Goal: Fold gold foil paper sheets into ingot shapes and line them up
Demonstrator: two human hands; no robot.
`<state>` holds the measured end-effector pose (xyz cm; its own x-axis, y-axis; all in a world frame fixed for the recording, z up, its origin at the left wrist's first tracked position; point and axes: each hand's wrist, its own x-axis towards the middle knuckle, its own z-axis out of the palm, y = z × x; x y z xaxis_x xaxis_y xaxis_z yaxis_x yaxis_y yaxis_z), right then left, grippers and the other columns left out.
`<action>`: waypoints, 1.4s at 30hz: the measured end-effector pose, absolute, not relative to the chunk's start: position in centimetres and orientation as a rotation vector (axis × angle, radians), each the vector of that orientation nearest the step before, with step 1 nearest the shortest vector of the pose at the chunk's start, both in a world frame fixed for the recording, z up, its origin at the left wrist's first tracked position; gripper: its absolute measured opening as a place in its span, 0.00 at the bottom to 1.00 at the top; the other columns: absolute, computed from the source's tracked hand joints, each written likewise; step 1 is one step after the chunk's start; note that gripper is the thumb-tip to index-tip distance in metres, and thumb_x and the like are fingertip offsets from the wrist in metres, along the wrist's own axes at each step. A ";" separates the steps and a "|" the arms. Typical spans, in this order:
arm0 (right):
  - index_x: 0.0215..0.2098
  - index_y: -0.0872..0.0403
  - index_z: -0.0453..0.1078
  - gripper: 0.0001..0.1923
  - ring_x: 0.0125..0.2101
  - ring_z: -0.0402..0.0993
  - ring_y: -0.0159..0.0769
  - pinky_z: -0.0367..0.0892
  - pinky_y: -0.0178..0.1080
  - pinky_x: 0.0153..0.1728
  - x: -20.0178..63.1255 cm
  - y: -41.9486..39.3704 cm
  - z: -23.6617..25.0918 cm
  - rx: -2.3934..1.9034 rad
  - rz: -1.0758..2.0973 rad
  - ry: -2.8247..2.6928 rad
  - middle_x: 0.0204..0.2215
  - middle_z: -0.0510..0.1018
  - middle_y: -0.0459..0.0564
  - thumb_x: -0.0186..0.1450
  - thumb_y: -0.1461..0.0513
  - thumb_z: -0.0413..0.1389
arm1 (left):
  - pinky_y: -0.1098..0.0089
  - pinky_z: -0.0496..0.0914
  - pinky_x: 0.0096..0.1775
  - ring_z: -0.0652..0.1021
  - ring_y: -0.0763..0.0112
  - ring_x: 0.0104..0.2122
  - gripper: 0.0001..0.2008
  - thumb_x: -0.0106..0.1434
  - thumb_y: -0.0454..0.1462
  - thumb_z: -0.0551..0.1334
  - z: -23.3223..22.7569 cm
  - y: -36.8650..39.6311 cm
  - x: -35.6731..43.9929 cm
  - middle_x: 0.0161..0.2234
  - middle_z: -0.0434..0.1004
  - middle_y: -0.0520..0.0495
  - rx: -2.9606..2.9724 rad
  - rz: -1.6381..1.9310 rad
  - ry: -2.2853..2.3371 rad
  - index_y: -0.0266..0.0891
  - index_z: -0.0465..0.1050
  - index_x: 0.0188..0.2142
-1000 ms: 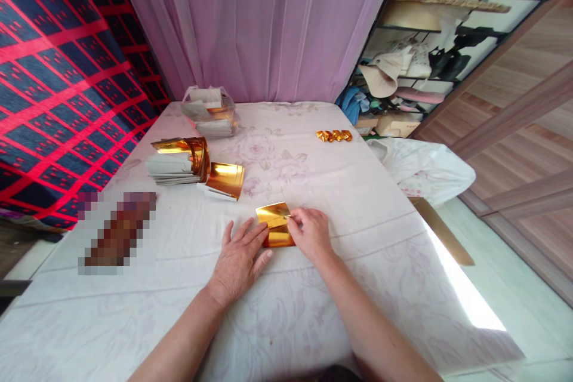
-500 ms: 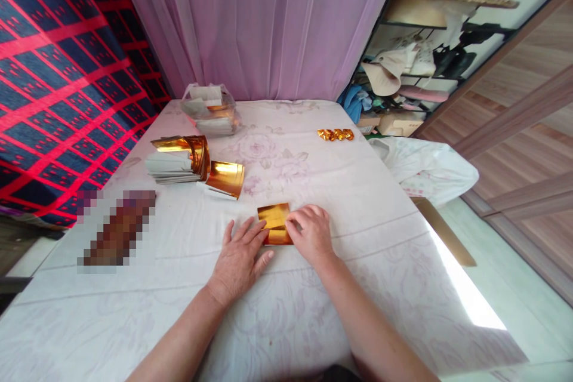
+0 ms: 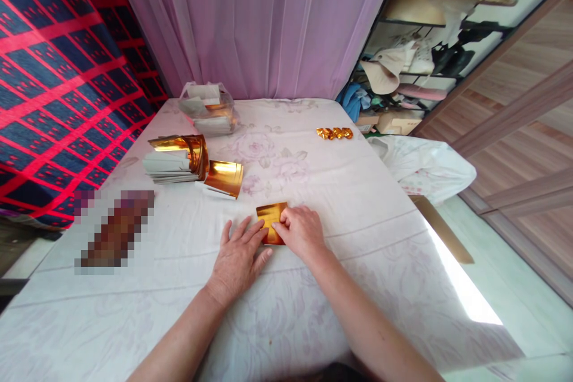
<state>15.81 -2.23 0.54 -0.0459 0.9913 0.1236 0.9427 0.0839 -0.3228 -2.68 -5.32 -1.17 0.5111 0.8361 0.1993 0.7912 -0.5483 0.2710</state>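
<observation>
A small sheet of gold foil paper [image 3: 271, 215] lies on the flowered cloth between my hands. My left hand [image 3: 237, 255] rests flat with fingers spread, its fingertips on the sheet's left side. At the right edge, my right hand [image 3: 301, 228] has its fingers curled in, the thumb reaching over the middle of the paper. Those curled fingers hide part of the right side. Farther off to the left stand a fanned stack of foil papers [image 3: 176, 161] and a few loose gold sheets [image 3: 226, 176].
A clear plastic bag [image 3: 208, 110] of papers sits at the far left of the table [image 3: 367, 191]. Several folded gold foil pieces [image 3: 335, 133] line up at the far right. A blurred-out item [image 3: 117, 230] lies at left. Shelves [image 3: 416, 71] stand beyond the right edge.
My right hand has slid left across the foil paper, its thumb now nearer the middle. The crosswise line on the sheet no longer shows. My left hand stays nearly in place.
</observation>
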 end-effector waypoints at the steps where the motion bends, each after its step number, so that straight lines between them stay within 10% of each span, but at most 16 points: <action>1: 0.27 0.50 0.71 0.09 0.35 0.72 0.39 0.56 0.40 0.35 15.9 -2.3 0.7 -1.931 0.242 -2.057 0.25 0.78 0.45 0.62 0.56 0.61 | 0.39 0.50 0.61 0.64 0.49 0.62 0.21 0.69 0.47 0.54 -1.2 -5.3 -2.7 0.59 0.71 0.44 2.597 0.461 1.419 0.43 0.69 0.56; 12: 0.32 0.49 0.75 0.05 0.36 0.71 0.38 0.59 0.39 0.38 18.3 -2.6 0.4 -1.982 0.308 -1.997 0.31 0.80 0.45 0.65 0.62 0.57 | 0.41 0.48 0.62 0.64 0.51 0.62 0.19 0.69 0.47 0.53 -0.9 -5.5 -2.4 0.59 0.72 0.47 2.533 0.473 1.459 0.44 0.70 0.55; 20: 0.55 0.40 0.72 0.17 0.65 0.50 0.51 0.52 0.54 0.59 17.5 -3.9 0.4 -1.584 0.212 -2.379 0.65 0.59 0.53 0.70 0.55 0.52 | 0.39 0.49 0.62 0.64 0.50 0.63 0.22 0.69 0.49 0.54 -0.8 -5.6 -2.2 0.59 0.71 0.46 2.556 0.457 1.461 0.44 0.69 0.56; 42: 0.58 0.39 0.69 0.18 0.66 0.50 0.48 0.51 0.54 0.60 20.1 -5.1 -1.2 -1.880 0.070 -2.267 0.66 0.59 0.53 0.71 0.53 0.50 | 0.41 0.45 0.63 0.66 0.49 0.61 0.29 0.67 0.56 0.53 -1.1 -5.7 -2.1 0.57 0.73 0.43 2.655 0.448 1.497 0.43 0.67 0.59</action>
